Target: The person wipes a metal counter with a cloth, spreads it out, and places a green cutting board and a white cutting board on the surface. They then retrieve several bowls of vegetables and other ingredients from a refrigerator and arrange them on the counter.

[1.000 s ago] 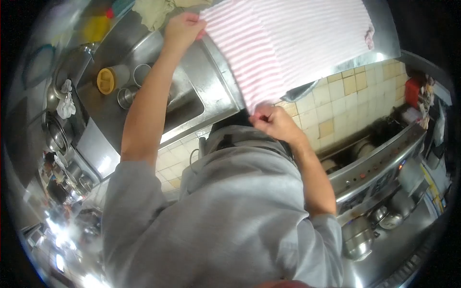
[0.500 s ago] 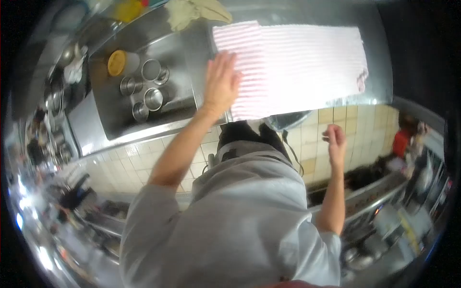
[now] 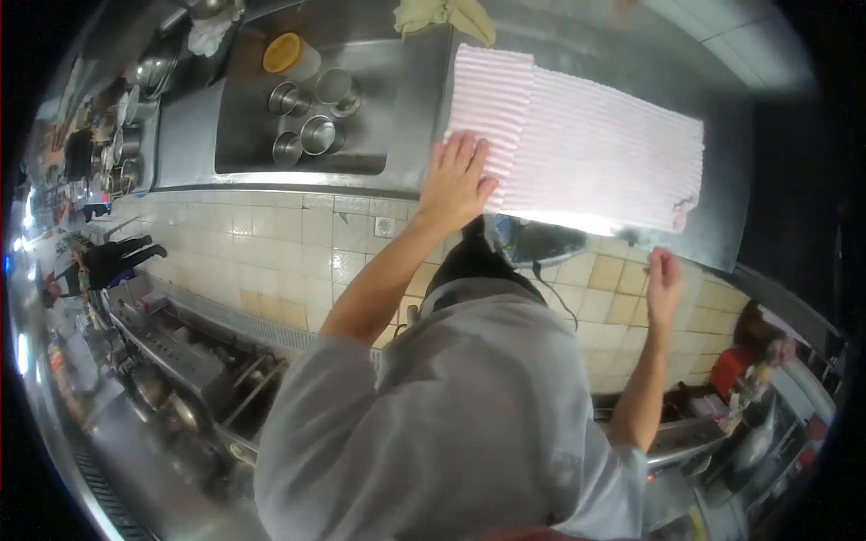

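A pink-and-white striped towel (image 3: 600, 149) is spread over the steel counter, its left end folded over in a double layer. My left hand (image 3: 456, 183) lies on the lower left edge of that fold, palm down with the fingers stretched out. To the right, my right hand (image 3: 664, 281) hangs just in front of the counter edge, below the towel's lower right corner and apart from it. Its fingers are curled in, and nothing shows in them. A small crumpled part of the towel sits at its lower right corner.
Left of the towel, a steel sink (image 3: 244, 149) holds several metal cups and a container with a yellow lid (image 3: 282, 54). A pale green cloth (image 3: 442, 18) lies behind. Under the counter is a bin-like container (image 3: 541, 242). Another person (image 3: 113, 261) stands far left.
The whole view has swung, so counter and sink appear shifted. My left hand stays on the towel's folded end. My right hand is nearer the counter edge, its fingers more tightly curled.
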### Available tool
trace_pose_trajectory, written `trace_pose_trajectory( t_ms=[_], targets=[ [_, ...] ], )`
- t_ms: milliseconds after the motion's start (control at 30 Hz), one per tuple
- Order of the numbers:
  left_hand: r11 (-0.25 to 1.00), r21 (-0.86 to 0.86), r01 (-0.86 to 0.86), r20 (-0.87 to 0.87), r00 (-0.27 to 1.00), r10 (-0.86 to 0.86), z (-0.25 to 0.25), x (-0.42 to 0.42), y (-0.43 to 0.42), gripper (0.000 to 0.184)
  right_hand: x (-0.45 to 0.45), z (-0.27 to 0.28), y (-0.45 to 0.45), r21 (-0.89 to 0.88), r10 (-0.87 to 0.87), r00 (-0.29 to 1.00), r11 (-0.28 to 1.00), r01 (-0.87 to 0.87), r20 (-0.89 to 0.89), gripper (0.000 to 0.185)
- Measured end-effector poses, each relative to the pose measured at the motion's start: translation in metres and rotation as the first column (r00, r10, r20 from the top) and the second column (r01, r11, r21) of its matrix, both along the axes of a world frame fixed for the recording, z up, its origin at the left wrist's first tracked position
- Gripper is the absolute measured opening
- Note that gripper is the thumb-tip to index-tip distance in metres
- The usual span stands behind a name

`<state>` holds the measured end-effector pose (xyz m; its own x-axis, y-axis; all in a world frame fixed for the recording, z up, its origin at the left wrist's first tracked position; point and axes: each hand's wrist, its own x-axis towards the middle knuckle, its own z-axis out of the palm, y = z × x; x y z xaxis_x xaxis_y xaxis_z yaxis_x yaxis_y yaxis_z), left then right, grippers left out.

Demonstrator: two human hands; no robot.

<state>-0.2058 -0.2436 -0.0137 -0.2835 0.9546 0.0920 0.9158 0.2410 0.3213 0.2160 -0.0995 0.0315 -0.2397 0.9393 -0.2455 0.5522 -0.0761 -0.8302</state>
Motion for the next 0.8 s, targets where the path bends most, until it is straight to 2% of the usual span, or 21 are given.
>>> trace_pose_trajectory(
  t_ms=[33,67,100,167,233,300,433,500,533,600,700,767,800],
  targets=[
    [0.996,-0.088,-0.004,-0.009,1.000,0.004,0.008,-0.003,0.004,0.061,0.006,0.002,-0.005,-0.003,0.063,0.995,0.998,-0.062,0.077,0.024],
    [0.984,-0.180,-0.007,-0.020,1.000,0.004,0.016,-0.006,0.010,0.061,0.014,-0.001,-0.009,0.007,0.063,0.995,0.998,-0.064,0.081,0.024],
    [0.984,-0.178,-0.006,-0.017,1.000,0.003,0.018,-0.014,0.021,0.061,0.023,-0.005,-0.016,0.001,0.068,0.992,0.998,-0.068,0.109,0.025],
    [0.997,0.060,-0.052,0.024,0.998,0.051,0.012,-0.039,0.053,0.061,0.034,-0.007,-0.028,-0.013,0.066,0.989,0.998,-0.065,0.135,0.025],
    [0.994,0.097,-0.043,0.003,0.999,0.043,-0.014,-0.059,0.084,0.061,0.036,-0.003,-0.034,-0.017,-0.115,0.986,0.993,0.118,0.120,0.024],
    [0.989,0.141,-0.041,-0.013,0.999,0.044,-0.023,-0.066,0.097,0.062,0.044,0.000,-0.030,0.016,-0.083,0.984,0.997,0.082,0.156,0.025],
    [0.985,0.066,-0.160,-0.099,0.981,0.166,-0.036,-0.073,0.099,0.062,0.048,0.011,-0.012,0.131,-0.010,0.969,0.991,-0.023,0.247,0.030],
    [0.960,-0.207,-0.187,-0.172,0.973,0.153,0.002,-0.077,0.101,0.063,0.045,0.014,0.003,0.138,-0.006,0.937,0.989,-0.045,0.349,0.027],
    [0.948,-0.227,-0.224,-0.215,0.961,0.175,0.004,-0.071,0.104,0.064,0.037,0.024,0.006,0.179,-0.029,0.951,0.983,-0.028,0.308,0.029],
    [0.956,0.032,-0.292,-0.239,0.926,0.291,-0.031,-0.061,0.096,0.065,0.039,0.022,0.022,0.215,-0.068,0.955,0.977,0.005,0.287,0.030],
    [0.977,0.039,-0.209,-0.262,0.941,0.212,-0.014,-0.033,0.074,0.063,0.031,0.016,0.046,0.300,-0.134,0.954,0.953,0.050,0.268,0.033],
    [0.982,0.032,-0.187,-0.129,0.973,0.190,-0.018,-0.014,0.060,0.064,0.040,0.004,0.070,0.312,-0.114,0.963,0.949,0.033,0.244,0.034],
    [0.980,0.022,-0.200,-0.135,0.970,0.201,-0.021,-0.005,0.056,0.064,0.043,-0.009,0.082,0.387,-0.080,0.949,0.921,-0.046,0.304,0.037]
  ],
)
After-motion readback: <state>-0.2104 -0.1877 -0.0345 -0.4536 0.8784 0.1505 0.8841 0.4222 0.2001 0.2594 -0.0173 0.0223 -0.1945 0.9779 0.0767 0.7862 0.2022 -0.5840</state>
